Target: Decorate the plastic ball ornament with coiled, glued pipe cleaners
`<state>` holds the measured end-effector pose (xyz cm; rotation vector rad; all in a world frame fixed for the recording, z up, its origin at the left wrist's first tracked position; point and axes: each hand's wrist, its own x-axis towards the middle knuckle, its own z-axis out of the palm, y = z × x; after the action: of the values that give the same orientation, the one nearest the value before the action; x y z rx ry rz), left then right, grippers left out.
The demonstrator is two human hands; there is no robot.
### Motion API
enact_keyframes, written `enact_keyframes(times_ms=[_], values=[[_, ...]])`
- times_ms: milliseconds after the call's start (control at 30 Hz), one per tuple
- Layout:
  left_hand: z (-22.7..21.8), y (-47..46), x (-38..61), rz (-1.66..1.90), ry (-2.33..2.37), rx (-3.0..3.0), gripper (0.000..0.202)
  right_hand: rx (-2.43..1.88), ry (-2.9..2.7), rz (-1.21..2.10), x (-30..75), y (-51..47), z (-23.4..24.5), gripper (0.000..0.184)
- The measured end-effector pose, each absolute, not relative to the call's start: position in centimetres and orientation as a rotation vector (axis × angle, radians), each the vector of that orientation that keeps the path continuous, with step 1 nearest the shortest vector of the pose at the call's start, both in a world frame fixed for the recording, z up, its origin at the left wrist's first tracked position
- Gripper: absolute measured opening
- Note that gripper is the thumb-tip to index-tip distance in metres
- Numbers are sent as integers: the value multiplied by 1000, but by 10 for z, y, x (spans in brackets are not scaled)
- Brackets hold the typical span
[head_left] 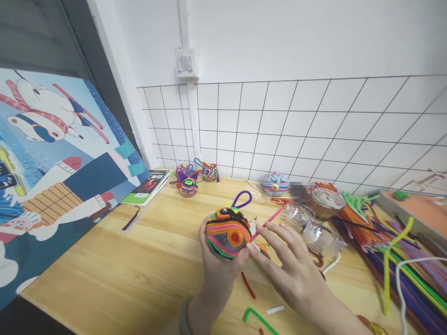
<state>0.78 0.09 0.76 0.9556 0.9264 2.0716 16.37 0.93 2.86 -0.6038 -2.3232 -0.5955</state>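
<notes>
My left hand [217, 274] is wrapped round a ball [225, 239] covered in coloured pipe-cleaner stripes, with an orange and red round eye on its side. From the ball's top rises a purple pipe-cleaner loop [243, 197]. My right hand [291, 267] is closed at the ball's right side, pinching a pink pipe cleaner [275, 215] whose free end points up and right. Its lower end meets the ball near my left thumb. Behind my right fingers, something white and pointed is partly hidden. Below lie a red pipe-cleaner piece [248, 285], a bent green one [258, 318] and a short white piece [275, 310].
Several finished striped balls [188, 186] stand at the back left, and another ball [275, 184] near the wall. To the right are clear plastic pieces [323, 237], a heap of pipe cleaners [394, 260] and a white cable [401, 288]. A large illustrated board [70, 177] leans at left.
</notes>
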Motion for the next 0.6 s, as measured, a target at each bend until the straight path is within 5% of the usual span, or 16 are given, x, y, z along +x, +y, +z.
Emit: enact_keyframes(times_ms=[267,533,600], values=[[3,4,9,2149,1014,946,73,-574,-2242,-428,164,7,36,44],[-10,2,4,1978,920,875,69,-808,-1866,424,151,-3,38,20],[-11,-1,5,1943,897,905,68,-909,-1813,605,148,-4,32,28]])
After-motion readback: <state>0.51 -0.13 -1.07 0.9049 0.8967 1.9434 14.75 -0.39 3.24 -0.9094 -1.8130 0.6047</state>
